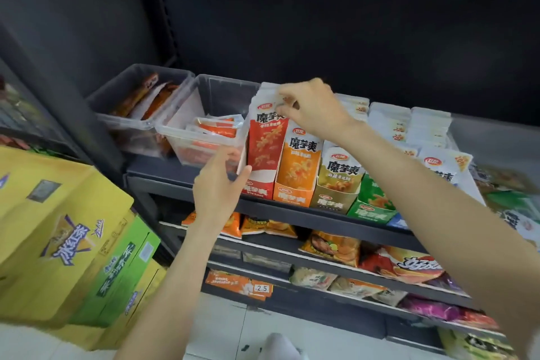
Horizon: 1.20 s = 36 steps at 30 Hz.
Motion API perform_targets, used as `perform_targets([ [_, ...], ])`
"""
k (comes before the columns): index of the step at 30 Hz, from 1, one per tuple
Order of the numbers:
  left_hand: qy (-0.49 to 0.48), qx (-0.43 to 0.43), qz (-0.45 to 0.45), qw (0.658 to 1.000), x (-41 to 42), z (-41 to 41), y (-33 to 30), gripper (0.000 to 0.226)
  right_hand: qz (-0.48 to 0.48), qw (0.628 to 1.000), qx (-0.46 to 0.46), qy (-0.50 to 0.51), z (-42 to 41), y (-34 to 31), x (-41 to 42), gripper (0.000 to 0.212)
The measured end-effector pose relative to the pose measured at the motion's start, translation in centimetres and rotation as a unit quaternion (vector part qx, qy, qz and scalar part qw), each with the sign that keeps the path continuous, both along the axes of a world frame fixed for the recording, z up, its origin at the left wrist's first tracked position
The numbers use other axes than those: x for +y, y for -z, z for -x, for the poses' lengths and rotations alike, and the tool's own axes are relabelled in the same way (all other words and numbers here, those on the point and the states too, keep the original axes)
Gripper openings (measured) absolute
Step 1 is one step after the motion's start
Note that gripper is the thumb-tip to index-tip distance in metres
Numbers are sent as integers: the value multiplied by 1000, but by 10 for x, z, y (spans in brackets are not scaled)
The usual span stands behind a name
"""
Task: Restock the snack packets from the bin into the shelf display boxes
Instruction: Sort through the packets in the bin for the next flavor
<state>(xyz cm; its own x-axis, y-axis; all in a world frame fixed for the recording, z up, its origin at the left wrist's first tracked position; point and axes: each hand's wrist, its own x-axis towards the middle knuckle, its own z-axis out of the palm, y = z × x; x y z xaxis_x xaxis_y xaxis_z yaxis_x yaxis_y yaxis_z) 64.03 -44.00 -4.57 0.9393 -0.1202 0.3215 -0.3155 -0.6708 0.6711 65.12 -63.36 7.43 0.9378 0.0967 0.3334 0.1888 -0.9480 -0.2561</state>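
A row of display boxes stands at the shelf's front edge: a red box (257,188), an orange box (292,197), a tan box (331,203) and a green box (371,212). Red snack packets (264,143) stand upright in the red box. My right hand (309,109) pinches the white top edges of those packets. My left hand (219,184) rests its thumb and fingers against the red box's left side. A clear bin (187,134) to the left of the red box holds several orange-and-white packets (216,127).
A second clear bin (122,108) with brown packets sits further left. White packets (409,126) fill the shelf behind the boxes. Lower shelves (321,257) carry chip bags. Yellow and green cartons (73,237) are stacked on the floor at the left.
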Motion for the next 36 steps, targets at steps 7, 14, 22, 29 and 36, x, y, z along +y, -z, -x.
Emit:
perform_targets([
  [7, 10, 17, 4, 1000, 1, 2, -2, 42, 223, 974, -23, 33, -23, 24, 10, 29],
  [14, -8, -59, -87, 994, -7, 27, -47, 28, 73, 989, -125, 31, 46, -5, -18, 18],
  [22, 377, -140, 120, 908, -98, 81, -84, 18, -90, 981, -59, 159, 224, -14, -136, 15],
  [29, 524, -84, 64, 845, -229, 155, -85, 20, -38, 955, 110, 273, 328, 35, -276, 23],
  [36, 493, -51, -151, 855, -336, 157, -72, 40, 68, 941, 278, 179, 313, 62, -325, 47],
])
